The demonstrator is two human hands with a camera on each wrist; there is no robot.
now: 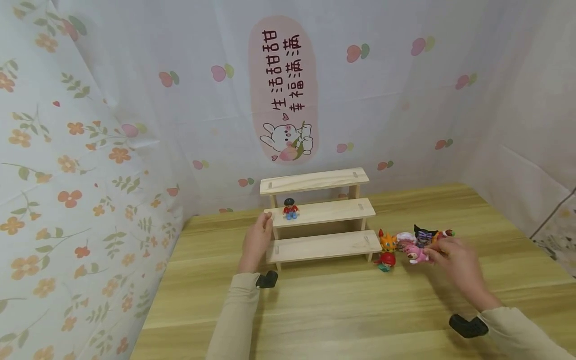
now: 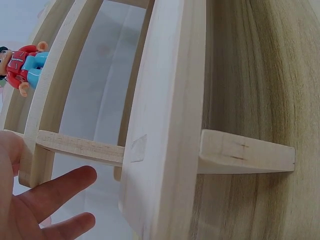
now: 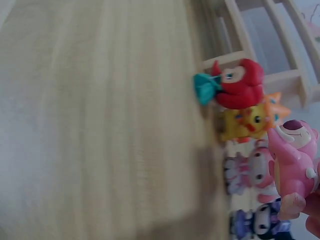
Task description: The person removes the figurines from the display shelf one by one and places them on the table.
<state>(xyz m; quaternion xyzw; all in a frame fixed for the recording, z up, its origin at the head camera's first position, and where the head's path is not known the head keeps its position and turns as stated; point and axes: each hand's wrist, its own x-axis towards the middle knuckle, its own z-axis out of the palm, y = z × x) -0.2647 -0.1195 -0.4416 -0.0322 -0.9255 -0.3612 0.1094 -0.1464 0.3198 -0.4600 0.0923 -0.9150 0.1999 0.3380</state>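
My right hand pinches a pink bear figurine, lifted beside a cluster of toy figurines. In that cluster are a red-haired figurine, a yellow-orange one, a pink-and-white one and a black-and-purple one. My left hand touches the left end of the middle step of a three-tier wooden stand. Two of its fingers reach out straight below that step in the left wrist view. A boy figurine in red and blue sits on the middle step.
The stand rests on a wood-grain table, near a patterned cloth backdrop. At the right end of the cluster, a red-and-green piece shows behind my right hand. A floral cloth hangs along the left side.
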